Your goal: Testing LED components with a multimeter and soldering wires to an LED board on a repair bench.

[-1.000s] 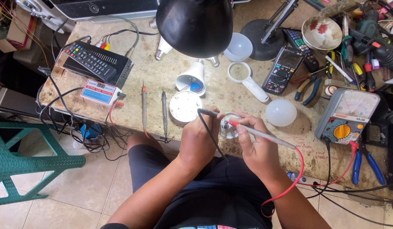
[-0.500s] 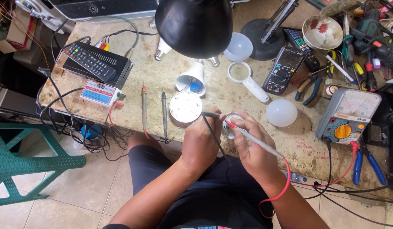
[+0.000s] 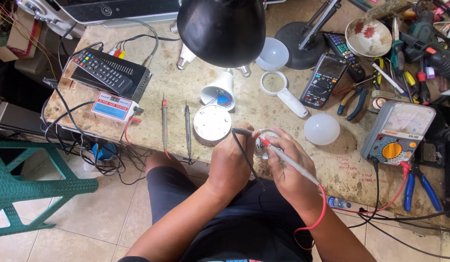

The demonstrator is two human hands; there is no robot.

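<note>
Red probe: pinched in right hand (image 3: pixel 293 170), tip on small round board (image 3: pixel 267 145) at bench edge
Black probe: gripped by left hand (image 3: pixel 232 157), tip on same board
Progress: both probes seated — judged mid-test; bulb housing (image 3: pixel 219 90) and dome (image 3: pixel 322 129) lie apart
Pose: wrists low, hands close together

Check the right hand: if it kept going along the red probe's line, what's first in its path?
Probably the small round board that the right hand and left hand hold between them; the red probe tip sits right at it. Beyond that, the round white cap. Depth is unclear.
</note>
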